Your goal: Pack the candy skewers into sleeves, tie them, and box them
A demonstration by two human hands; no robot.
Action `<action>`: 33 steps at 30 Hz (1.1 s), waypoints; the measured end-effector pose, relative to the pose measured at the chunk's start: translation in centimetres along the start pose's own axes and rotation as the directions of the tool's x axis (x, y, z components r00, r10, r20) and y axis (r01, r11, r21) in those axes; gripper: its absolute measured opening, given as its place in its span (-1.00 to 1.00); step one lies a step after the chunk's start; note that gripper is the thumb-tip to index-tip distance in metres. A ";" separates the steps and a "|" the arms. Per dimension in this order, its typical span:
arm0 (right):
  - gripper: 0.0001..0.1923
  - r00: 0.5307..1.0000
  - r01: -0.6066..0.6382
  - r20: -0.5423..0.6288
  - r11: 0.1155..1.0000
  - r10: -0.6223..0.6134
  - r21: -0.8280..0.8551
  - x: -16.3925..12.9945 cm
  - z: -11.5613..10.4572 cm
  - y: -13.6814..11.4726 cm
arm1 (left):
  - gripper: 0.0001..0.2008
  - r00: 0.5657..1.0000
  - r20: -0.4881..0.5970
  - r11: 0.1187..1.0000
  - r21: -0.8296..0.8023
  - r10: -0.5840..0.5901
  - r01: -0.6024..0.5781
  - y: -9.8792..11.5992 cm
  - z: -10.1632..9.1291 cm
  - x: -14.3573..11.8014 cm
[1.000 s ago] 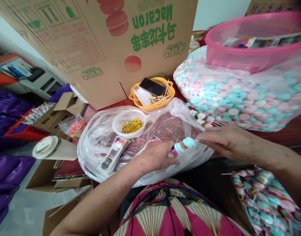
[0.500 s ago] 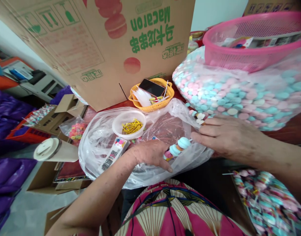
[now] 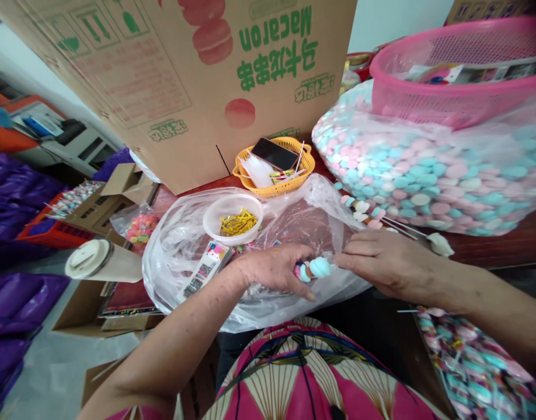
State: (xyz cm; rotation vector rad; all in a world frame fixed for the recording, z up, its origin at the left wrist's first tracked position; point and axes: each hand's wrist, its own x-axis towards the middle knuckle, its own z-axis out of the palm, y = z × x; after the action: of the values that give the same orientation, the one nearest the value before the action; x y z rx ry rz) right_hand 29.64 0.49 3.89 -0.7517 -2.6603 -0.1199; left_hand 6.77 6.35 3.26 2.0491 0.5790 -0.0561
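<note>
Both hands pinch one candy stick (image 3: pixel 314 269) over the clear bag (image 3: pixel 184 251). Left hand (image 3: pixel 272 268) wraps the candy end. Right hand (image 3: pixel 382 262) squeezes the bare stick end. It lies sideways between them, both hands equally close.

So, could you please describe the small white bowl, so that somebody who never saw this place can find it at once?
Start at the big cardboard box printed "Macaron" that stands at the back. Just in front of it lies a crumpled clear plastic bag, and the white bowl sits on that bag, left of the yellow basket. It alone holds shiny gold twist ties.
</note>
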 end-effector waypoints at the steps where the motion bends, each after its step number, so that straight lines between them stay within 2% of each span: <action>1: -0.71 0.999 -0.033 0.008 0.999 0.033 0.000 0.1 0.6 0.0 | -0.52 0.999 -0.036 1.000 0.018 0.004 -0.004 -0.1 0.3 0.4; 3: -0.72 0.994 -0.107 0.009 0.994 0.107 -0.011 0.1 1.7 0.1 | -0.38 0.993 -0.119 0.999 0.028 -0.012 0.015 -0.1 0.5 0.7; 5: -0.73 0.987 -0.159 -0.002 0.987 0.159 0.002 -0.3 2.5 0.5 | -0.20 0.987 -0.160 1.000 -0.006 -0.021 0.021 -0.1 -0.3 0.4; 8: -0.73 0.983 -0.180 -0.041 0.983 0.181 0.032 -0.9 2.4 1.1 | -0.08 0.999 -0.044 0.999 -0.051 0.012 -0.014 -0.3 -2.1 -1.2; 11: -0.73 0.981 -0.185 -0.042 0.981 0.187 0.052 -1.0 1.7 1.0 | -0.23 0.990 0.089 0.992 -0.051 -0.107 0.112 -0.7 -2.3 -2.3; 14: -0.73 0.982 -0.188 0.051 0.978 0.184 0.091 -0.4 1.8 0.5 | -0.46 0.965 0.101 0.958 -0.130 -0.243 0.255 -0.8 -0.7 -1.7; 16: -0.74 0.976 -0.200 0.115 0.972 0.185 0.128 0.0 2.3 0.1 | -0.52 0.976 0.024 0.964 -0.149 -0.218 0.219 -0.7 0.5 -1.0; 19: -0.76 0.955 -0.270 0.174 0.948 0.241 0.168 0.1 3.0 -0.3 | -0.53 0.975 -0.175 0.986 -0.116 -0.139 0.120 -0.6 1.7 -0.3; 23: -0.77 0.928 -0.354 0.204 0.908 0.311 0.224 -0.5 2.7 -0.2 | -0.52 0.897 -0.393 0.967 0.062 -0.203 0.246 -0.4 2.5 -1.2; 26: -0.77 0.930 -0.360 0.183 0.892 0.319 0.272 -0.8 2.1 -0.3 | -0.63 0.845 -0.513 0.916 0.248 -0.151 0.314 -0.4 3.2 -1.9; 29: -0.77 0.934 -0.351 0.163 0.898 0.317 0.266 -0.6 1.3 -0.4 | -0.66 0.820 -0.571 0.851 0.407 -0.046 0.331 -0.3 3.8 -1.8; 31: -0.78 0.935 -0.340 0.173 0.919 0.308 0.199 0.0 0.8 -0.6 | -0.65 0.827 -0.562 0.828 0.455 -0.019 0.328 -0.1 3.8 -1.4; 33: -0.78 0.939 -0.309 0.195 0.944 0.284 0.115 0.9 0.7 -0.9 | -0.66 0.850 -0.526 0.839 0.443 -0.040 0.314 0.2 3.7 -0.7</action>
State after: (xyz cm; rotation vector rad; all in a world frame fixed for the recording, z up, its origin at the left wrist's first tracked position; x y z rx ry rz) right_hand 28.28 0.32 3.58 -1.1509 -2.6420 0.2266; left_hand 6.89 2.95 1.65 2.5422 1.1966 0.2431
